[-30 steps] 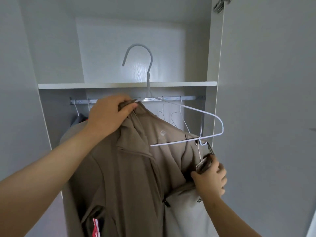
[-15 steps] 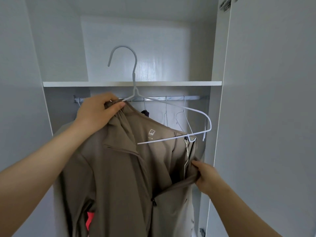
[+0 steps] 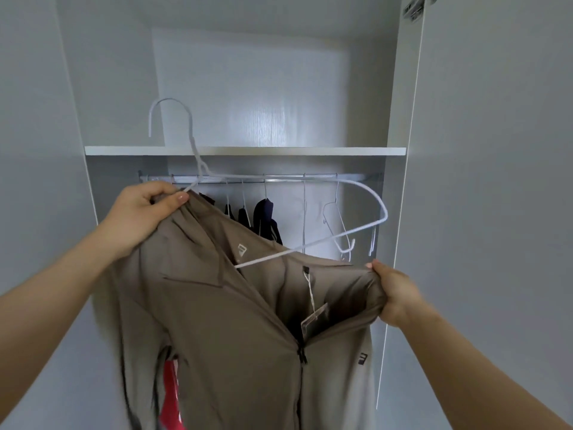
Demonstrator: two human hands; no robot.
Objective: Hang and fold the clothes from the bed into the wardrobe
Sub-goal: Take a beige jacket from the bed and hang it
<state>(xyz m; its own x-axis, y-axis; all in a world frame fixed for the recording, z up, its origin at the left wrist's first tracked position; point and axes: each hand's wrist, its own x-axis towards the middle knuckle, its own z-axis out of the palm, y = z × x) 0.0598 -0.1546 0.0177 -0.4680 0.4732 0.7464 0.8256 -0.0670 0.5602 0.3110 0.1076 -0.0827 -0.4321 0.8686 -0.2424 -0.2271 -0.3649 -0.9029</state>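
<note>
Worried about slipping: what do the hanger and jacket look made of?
Hanger: thin wire, apparently white-coated metal, matte, bent into shape. Jacket: thin taupe synthetic-looking fabric, smooth with a slight sheen, draping in soft folds.

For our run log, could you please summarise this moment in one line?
step: dressing hanger | left hand: grips jacket collar | right hand: grips jacket's front edge | hanger: right arm bare, not on rail
</note>
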